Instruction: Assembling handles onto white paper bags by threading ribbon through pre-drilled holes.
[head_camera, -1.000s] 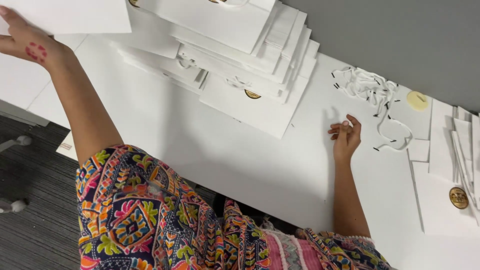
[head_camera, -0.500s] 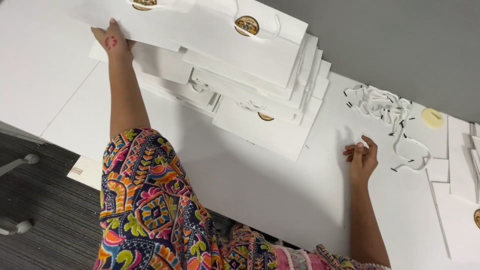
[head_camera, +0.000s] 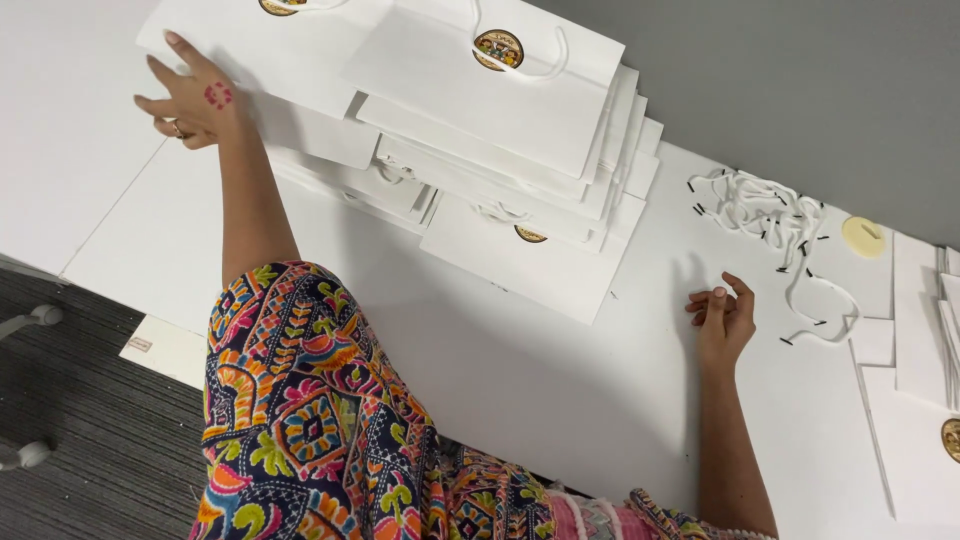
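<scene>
A stack of flat white paper bags (head_camera: 520, 230) with white cord handles and round gold seals lies fanned across the white table (head_camera: 560, 400). My left hand (head_camera: 190, 95), with a red mark on its back, rests with fingers spread at the left edge of the topmost bags (head_camera: 290, 70); its thumb is hidden. My right hand (head_camera: 722, 318) rests on the table with fingers loosely curled and nothing visible in it. It sits just left of a tangle of white cords (head_camera: 770, 215) with black tips.
A small round yellow disc (head_camera: 863, 236) lies beyond the cords. More flat white bags and sheets (head_camera: 920, 400) lie at the right edge, one with a gold seal (head_camera: 951, 440). A grey wall (head_camera: 800, 80) backs the table. Dark carpet (head_camera: 90, 450) and chair casters lie at lower left.
My left hand has swung in from the far left with a white bag and now lies at the stack's left edge. My right hand has stayed by the cords, fingers curling in.
</scene>
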